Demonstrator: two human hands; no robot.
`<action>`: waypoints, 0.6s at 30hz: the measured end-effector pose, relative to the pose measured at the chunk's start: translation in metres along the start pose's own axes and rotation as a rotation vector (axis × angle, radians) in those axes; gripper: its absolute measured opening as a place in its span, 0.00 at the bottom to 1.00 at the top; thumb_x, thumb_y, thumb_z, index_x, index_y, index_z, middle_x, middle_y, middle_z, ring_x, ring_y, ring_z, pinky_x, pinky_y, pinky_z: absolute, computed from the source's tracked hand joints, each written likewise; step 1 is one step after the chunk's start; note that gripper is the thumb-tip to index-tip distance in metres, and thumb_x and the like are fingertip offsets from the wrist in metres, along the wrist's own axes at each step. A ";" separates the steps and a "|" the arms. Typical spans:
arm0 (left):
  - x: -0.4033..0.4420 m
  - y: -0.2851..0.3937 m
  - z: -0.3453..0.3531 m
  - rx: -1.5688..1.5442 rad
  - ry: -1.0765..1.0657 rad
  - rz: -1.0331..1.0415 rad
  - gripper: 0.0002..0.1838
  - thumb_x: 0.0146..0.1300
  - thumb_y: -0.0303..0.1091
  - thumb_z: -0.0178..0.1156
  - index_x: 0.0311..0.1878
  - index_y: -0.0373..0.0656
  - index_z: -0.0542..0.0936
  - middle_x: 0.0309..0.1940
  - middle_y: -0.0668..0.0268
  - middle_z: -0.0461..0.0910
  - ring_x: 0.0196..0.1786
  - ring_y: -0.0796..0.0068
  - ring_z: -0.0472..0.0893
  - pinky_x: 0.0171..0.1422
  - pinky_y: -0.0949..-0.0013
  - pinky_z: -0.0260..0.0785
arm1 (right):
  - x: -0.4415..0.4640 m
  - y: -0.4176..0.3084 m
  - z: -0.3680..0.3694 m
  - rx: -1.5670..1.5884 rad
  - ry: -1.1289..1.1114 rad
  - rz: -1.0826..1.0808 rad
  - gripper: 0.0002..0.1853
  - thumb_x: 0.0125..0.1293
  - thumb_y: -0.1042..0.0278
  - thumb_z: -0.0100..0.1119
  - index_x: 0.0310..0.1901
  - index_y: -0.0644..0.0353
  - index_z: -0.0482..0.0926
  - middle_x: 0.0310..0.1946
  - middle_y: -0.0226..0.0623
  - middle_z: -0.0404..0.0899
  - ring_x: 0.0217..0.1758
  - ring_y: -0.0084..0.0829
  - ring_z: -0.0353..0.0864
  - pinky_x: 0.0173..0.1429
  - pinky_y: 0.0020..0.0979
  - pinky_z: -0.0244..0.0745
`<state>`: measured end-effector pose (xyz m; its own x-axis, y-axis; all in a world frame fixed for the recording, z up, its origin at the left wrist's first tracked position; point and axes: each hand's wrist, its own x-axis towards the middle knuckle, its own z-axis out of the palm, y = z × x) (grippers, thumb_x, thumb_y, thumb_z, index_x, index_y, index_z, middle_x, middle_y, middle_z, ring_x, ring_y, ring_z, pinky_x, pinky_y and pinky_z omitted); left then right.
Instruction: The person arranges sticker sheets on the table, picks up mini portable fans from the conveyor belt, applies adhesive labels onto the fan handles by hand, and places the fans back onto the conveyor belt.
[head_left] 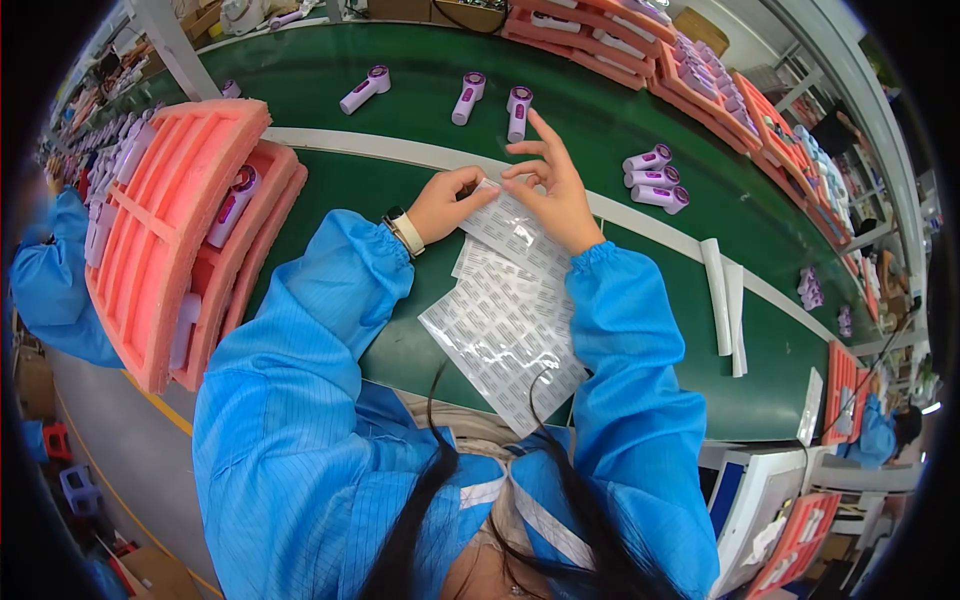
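My left hand (445, 205), with a watch at its wrist, pinches the top corner of a sheet of printed labels (515, 230). Close beside it, my right hand (556, 190) has thumb and index finger drawn together at that sheet's upper edge, other fingers raised; whatever lies between the tips is too small to make out. Further label sheets (500, 335) overlap underneath, on the green work surface and over its near edge. Beyond my right fingertips, a purple handheld fan (518, 115) lies on the green belt (420, 65).
More purple fans (467, 98) lie on the belt, several grouped at right (655, 180). Pink foam trays (170, 240) with fans stand stacked at left; others (700, 85) line the far side. White strips (722, 305) rest at right. Another person's blue sleeve (65, 285) shows at far left.
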<state>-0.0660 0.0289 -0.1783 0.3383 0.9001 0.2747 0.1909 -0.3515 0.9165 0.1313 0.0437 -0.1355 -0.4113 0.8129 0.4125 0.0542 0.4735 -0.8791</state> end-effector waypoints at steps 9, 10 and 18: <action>0.004 0.004 -0.007 0.604 -0.101 0.033 0.18 0.59 0.52 0.64 0.35 0.44 0.81 0.29 0.65 0.77 0.41 0.62 0.77 0.50 0.59 0.64 | 0.015 0.003 -0.031 0.236 0.191 0.026 0.50 0.57 0.89 0.60 0.77 0.48 0.45 0.53 0.47 0.74 0.41 0.24 0.81 0.42 0.23 0.77; 0.007 0.005 -0.008 0.656 0.017 0.120 0.17 0.59 0.50 0.65 0.37 0.44 0.81 0.33 0.63 0.76 0.43 0.61 0.77 0.49 0.62 0.66 | 0.014 0.010 -0.043 0.208 0.272 0.029 0.50 0.57 0.86 0.61 0.77 0.49 0.43 0.55 0.48 0.73 0.42 0.26 0.82 0.40 0.24 0.76; 0.118 0.004 -0.011 0.883 0.137 -0.439 0.43 0.50 0.77 0.54 0.56 0.51 0.80 0.62 0.53 0.66 0.66 0.53 0.65 0.68 0.45 0.54 | -0.012 0.065 -0.090 0.194 0.595 0.171 0.44 0.61 0.77 0.56 0.76 0.54 0.44 0.56 0.49 0.74 0.45 0.31 0.83 0.37 0.21 0.70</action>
<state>-0.0354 0.1369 -0.1387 -0.0255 0.9987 0.0450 0.9097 0.0045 0.4153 0.2213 0.0953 -0.1759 0.1662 0.9469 0.2751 -0.1143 0.2956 -0.9484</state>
